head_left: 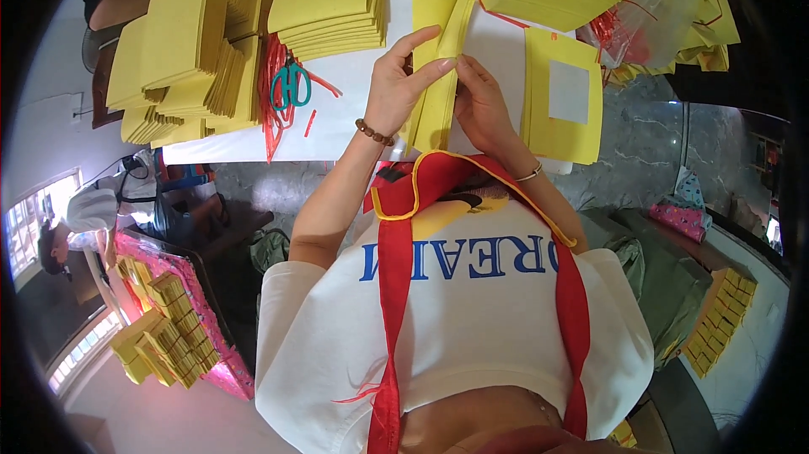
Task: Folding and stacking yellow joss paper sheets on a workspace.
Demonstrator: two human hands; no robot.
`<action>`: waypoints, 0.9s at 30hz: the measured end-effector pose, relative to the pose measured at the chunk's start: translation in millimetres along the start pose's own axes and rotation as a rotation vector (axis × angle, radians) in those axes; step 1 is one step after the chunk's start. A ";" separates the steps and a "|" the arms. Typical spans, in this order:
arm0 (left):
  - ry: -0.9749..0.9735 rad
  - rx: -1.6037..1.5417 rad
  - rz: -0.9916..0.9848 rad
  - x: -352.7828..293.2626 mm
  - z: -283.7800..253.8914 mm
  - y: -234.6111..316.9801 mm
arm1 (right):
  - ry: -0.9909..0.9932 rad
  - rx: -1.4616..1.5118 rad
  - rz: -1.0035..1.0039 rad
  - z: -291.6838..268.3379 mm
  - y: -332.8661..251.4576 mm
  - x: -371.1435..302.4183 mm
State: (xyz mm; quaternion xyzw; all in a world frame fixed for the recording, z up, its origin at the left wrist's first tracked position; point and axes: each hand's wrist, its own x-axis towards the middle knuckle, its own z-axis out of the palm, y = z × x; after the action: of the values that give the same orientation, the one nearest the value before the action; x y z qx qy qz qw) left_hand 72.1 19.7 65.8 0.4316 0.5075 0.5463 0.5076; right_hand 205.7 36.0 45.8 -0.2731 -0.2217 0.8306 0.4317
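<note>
The left grip [399,90] and right grip [486,109] both pinch a partly folded yellow paper [439,104] over the counter [333,136], this piece seemingly midway, while neat yellow stacks [324,3] nearby look folded and the number left is unclear.

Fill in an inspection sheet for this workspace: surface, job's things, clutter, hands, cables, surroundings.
Surface: white table, partly under yellow stacks.
Job's things: folded yellow paper in hand; yellow piece with white panel at right.
Clutter: teal-handled scissors overlapping red strips; clear plastic bag at right.
Hands: right hand pinches the paper's edge; left hand touches it, grip unclear.
Cables: nothing seen on the table.
Surroundings: grey floor; another person at left.
</note>
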 end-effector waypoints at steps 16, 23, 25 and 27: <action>0.086 -0.153 -0.039 -2.0 0.1 -3.6 | 0.012 0.005 0.021 0.0 1.3 0.5; 0.079 -0.014 0.005 -0.7 -5.0 -7.4 | 0.005 0.001 0.027 -1.6 -0.9 -0.2; 0.074 0.045 0.052 -0.1 -6.6 -7.2 | -0.005 -0.007 0.029 -2.2 -1.0 -0.4; 0.066 0.036 0.038 -0.9 -6.8 -3.7 | -0.015 -0.014 0.031 -2.0 -1.2 -0.4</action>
State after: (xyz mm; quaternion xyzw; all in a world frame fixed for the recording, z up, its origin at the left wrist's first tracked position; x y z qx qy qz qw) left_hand 65.9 18.0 61.4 0.4319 0.5254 0.5608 0.4721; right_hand 207.9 36.6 45.1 -0.2733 -0.2265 0.8377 0.4151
